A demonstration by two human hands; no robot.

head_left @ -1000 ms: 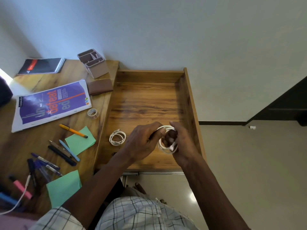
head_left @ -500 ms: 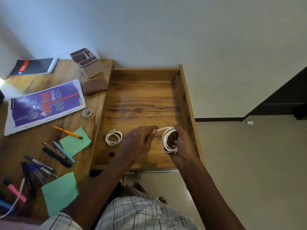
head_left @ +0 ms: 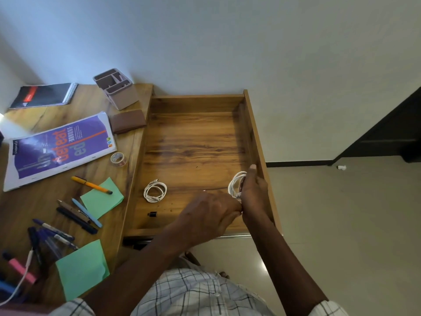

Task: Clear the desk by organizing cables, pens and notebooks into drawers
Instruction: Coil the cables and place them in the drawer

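Coiled cable (head_left: 235,184) sits inside right hand's (head_left: 254,195) curled fingers (head_left: 252,170); left hand (head_left: 208,216) adjacent, its grip unclear.

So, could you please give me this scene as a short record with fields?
drawer: open, pulled out
held cable: white coil, gripped by right hand near drawer's right wall
left hand: curled against right hand below coil; grip unclear
in drawer: second cable coiled, black adapter
on desk: pens, sticky notes, notebooks
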